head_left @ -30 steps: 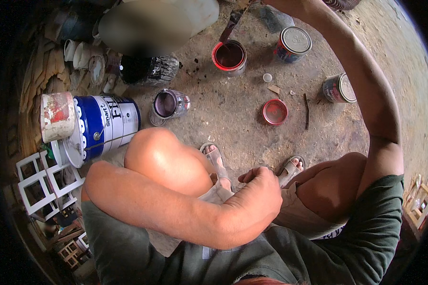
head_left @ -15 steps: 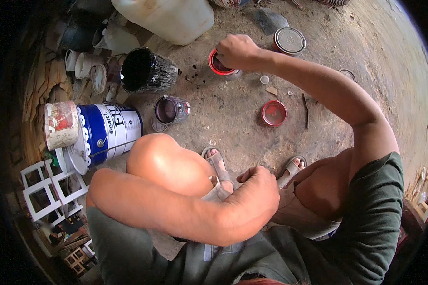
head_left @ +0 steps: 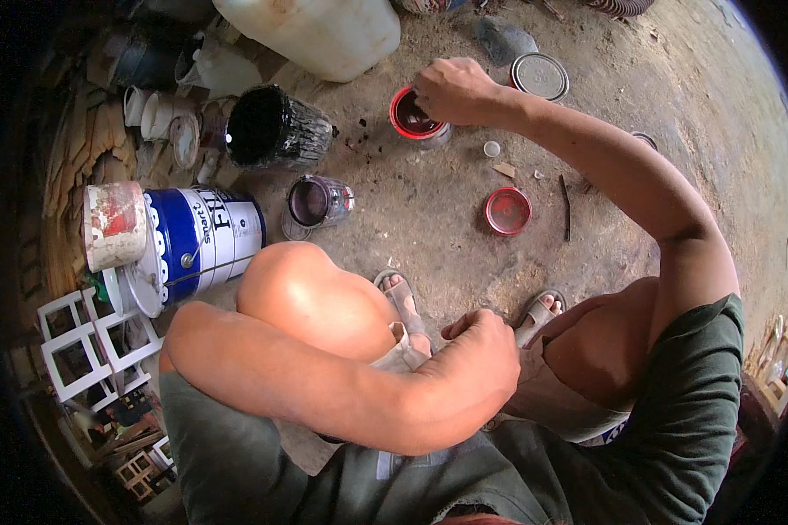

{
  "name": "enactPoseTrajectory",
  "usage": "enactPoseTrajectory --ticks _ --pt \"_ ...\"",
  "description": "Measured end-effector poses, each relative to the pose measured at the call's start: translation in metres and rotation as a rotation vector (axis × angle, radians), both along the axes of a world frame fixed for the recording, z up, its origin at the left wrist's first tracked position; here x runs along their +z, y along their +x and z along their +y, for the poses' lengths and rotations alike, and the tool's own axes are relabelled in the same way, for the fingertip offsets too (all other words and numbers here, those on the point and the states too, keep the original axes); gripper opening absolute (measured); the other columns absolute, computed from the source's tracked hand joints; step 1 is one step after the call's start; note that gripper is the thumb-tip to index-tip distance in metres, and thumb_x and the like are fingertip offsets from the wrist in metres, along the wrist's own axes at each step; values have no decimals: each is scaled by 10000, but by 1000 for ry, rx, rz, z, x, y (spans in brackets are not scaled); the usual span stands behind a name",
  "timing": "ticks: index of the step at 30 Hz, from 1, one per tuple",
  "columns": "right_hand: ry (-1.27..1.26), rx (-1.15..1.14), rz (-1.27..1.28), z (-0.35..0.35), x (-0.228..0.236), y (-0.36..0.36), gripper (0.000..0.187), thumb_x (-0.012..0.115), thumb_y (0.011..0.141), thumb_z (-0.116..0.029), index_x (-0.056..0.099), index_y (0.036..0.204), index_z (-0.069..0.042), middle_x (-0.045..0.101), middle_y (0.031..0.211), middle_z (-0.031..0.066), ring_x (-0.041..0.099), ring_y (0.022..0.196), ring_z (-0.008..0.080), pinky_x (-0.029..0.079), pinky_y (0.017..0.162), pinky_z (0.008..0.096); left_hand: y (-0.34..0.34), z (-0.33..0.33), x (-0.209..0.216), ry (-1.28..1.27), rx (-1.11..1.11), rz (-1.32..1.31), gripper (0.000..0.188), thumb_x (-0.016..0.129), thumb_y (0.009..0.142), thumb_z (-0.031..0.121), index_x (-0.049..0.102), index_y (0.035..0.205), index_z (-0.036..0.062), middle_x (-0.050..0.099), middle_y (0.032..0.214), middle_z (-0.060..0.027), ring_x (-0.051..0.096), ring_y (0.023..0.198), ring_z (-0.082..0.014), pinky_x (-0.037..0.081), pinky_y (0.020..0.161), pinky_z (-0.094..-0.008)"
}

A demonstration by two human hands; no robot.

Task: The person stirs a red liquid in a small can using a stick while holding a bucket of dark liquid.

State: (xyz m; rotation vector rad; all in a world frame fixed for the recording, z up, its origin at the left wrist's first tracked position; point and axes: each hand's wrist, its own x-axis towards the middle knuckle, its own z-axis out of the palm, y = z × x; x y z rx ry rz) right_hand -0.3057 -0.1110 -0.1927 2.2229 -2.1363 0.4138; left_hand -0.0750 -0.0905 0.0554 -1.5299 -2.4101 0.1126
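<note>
Nearest, the left hand (head_left: 481, 354) is curled between the knees, its palm hidden, so whether it grips anything I cannot tell. Ahead lies a rough, debris-strewn brown floor (head_left: 429, 227) with a red lid (head_left: 508, 211), a blue-and-white bucket (head_left: 214, 234) standing leftward. Farther out, the red-rimmed can (head_left: 418, 136) sits partly beneath the right hand (head_left: 458, 90), whose fingers bend over its opening, their contents unseen.

The red-rimmed can (head_left: 418, 135) stands upright and open on the floor (head_left: 451, 249), dark reddish liquid (head_left: 407, 112) inside (its mouth partly hidden).
</note>
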Motion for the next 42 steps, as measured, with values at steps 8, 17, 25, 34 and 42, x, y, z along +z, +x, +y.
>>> enactPoseTrajectory --ticks 8,17,25,34,42 --pt "66 -152 -77 1 22 9 174 615 813 -180 734 829 -54 715 870 164 716 845 324 581 689 439 -2 -4 -2 -35 -40 126 390 513 737 -40 568 1122 -59 608 1096 -127 596 1039 -211 467 949 -338" --pt "-18 -291 -494 -13 -1 -30 348 656 857 -363 706 905 -22 671 799 203 682 792 347 526 710 441 -14 -12 -5 -119 -120 395 408 498 737 -53 555 1140 -71 607 1123 -134 598 1064 -210 474 979 -336" --pt "-34 -142 -1166 8 24 -104 248 689 850 -265 725 830 -20 637 652 75 584 600 149 450 548 323 -28 -19 3 -269 -192 545 425 484 736 -65 543 1156 -82 606 1146 -140 600 1085 -209 480 1006 -333" --pt "105 -171 -1213 43 80 -132 234 669 890 -224 745 931 -7 656 722 11 481 547 42 367 490 219 -50 -23 21 -276 -320 435 401 461 760 -85 549 1152 -78 602 1148 -138 598 1083 -217 486 995 -331" --pt "107 -61 -1398 41 72 -140 235 634 913 -202 741 977 -2 645 741 13 451 542 40 334 480 214 -37 -17 5 -248 -238 621 339 467 786 -83 571 1108 -95 624 1106 -138 616 1044 -206 507 970 -326"
